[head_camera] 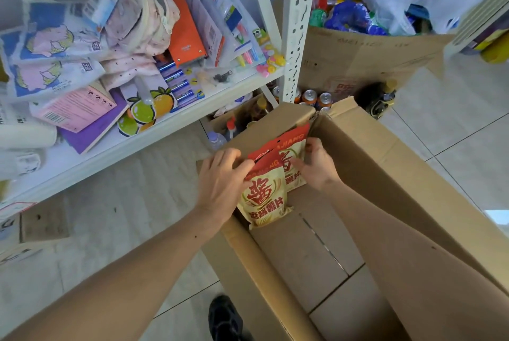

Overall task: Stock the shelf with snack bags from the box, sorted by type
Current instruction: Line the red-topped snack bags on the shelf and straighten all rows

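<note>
An open cardboard box stands on the floor in front of me. Two cream snack bags with red tops stand upright at its far left corner. My left hand grips the top of the nearer bag. My right hand holds the right side of the farther bag, fingers curled round its edge. The rest of the box bottom is bare cardboard. The white shelf lies to the left, crowded with packets and stationery.
On the shelf lie blue-and-pink packets, an orange case and a purple notebook. Drink cans and a dark bottle stand behind the box. Another carton holds colourful wrappers. My shoe is on the tiles.
</note>
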`<move>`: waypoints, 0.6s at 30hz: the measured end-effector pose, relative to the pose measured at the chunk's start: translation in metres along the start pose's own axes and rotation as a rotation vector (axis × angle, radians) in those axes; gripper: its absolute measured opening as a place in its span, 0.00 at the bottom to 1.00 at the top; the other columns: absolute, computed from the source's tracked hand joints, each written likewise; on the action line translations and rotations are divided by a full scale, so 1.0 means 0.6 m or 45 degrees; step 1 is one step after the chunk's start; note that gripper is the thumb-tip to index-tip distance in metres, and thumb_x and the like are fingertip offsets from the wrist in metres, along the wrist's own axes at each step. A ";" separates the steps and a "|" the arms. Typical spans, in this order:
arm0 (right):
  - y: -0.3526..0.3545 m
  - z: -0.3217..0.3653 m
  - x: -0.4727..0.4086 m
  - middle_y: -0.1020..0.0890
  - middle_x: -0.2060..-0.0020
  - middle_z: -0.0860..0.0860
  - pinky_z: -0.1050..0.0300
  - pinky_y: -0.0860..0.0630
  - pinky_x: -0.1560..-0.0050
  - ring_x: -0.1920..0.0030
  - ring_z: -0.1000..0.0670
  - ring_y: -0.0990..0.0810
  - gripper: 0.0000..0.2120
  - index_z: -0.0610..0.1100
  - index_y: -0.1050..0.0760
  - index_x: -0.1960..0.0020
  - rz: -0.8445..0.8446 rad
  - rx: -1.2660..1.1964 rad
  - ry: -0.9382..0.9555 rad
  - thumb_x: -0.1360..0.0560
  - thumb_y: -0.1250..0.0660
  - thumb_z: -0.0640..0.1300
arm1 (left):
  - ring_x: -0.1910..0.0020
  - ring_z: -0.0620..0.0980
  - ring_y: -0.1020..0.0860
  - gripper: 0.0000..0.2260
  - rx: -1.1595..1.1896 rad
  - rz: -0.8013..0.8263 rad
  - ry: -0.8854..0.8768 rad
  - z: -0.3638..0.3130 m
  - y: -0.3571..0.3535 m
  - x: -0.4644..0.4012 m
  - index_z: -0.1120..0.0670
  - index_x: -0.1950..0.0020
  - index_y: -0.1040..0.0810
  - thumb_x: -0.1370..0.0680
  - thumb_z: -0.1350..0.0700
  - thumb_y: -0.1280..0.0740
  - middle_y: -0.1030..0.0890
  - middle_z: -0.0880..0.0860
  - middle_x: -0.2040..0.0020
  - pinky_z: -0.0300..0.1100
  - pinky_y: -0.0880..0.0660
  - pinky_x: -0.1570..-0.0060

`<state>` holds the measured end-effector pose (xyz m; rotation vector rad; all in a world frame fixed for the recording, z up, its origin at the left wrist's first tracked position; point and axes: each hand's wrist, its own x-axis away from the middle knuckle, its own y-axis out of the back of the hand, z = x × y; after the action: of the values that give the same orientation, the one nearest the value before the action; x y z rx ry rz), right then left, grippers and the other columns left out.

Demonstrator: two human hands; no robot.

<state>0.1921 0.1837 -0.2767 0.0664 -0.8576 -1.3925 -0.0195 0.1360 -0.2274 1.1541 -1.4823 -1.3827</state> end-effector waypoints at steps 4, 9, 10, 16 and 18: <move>0.006 -0.008 0.000 0.21 0.41 0.46 0.45 0.23 0.41 0.41 0.46 0.22 0.17 0.44 0.30 0.37 -0.014 0.015 0.023 0.23 0.31 0.46 | 0.50 0.55 0.22 0.20 0.023 0.049 0.061 -0.005 -0.004 -0.004 0.54 0.52 0.16 0.39 0.49 0.19 0.22 0.56 0.49 0.50 0.24 0.51; 0.022 -0.013 0.017 0.17 0.51 0.51 0.61 0.21 0.56 0.53 0.55 0.18 0.06 0.44 0.23 0.49 0.054 -0.135 0.020 0.23 0.31 0.45 | 0.44 0.55 0.24 0.11 0.112 0.078 0.143 0.000 -0.006 -0.006 0.55 0.57 0.16 0.33 0.50 0.22 0.23 0.55 0.45 0.50 0.27 0.46; 0.027 -0.012 0.023 0.17 0.52 0.51 0.63 0.22 0.58 0.54 0.57 0.19 0.06 0.43 0.23 0.51 0.084 -0.142 0.030 0.23 0.31 0.46 | 0.43 0.54 0.24 0.11 0.130 0.087 0.126 0.000 -0.002 -0.004 0.55 0.56 0.17 0.32 0.50 0.23 0.23 0.55 0.43 0.50 0.27 0.45; 0.068 0.000 0.064 0.16 0.55 0.50 0.56 0.18 0.55 0.54 0.53 0.16 0.11 0.42 0.26 0.54 0.199 -0.107 0.099 0.22 0.32 0.49 | 0.44 0.48 0.22 0.09 0.364 0.153 0.087 0.007 0.037 0.005 0.53 0.56 0.23 0.25 0.49 0.29 0.21 0.50 0.43 0.37 0.28 0.49; 0.087 0.013 0.082 0.15 0.56 0.50 0.55 0.18 0.56 0.54 0.52 0.16 0.12 0.41 0.27 0.54 0.193 -0.103 0.125 0.22 0.33 0.50 | 0.52 0.48 0.20 0.09 0.466 0.215 0.158 0.008 0.063 0.004 0.54 0.55 0.26 0.24 0.49 0.31 0.19 0.50 0.51 0.38 0.25 0.61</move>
<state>0.2277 0.1563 -0.2202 0.0075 -0.7101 -1.2699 -0.0283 0.1349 -0.1905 1.2770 -1.7439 -0.9326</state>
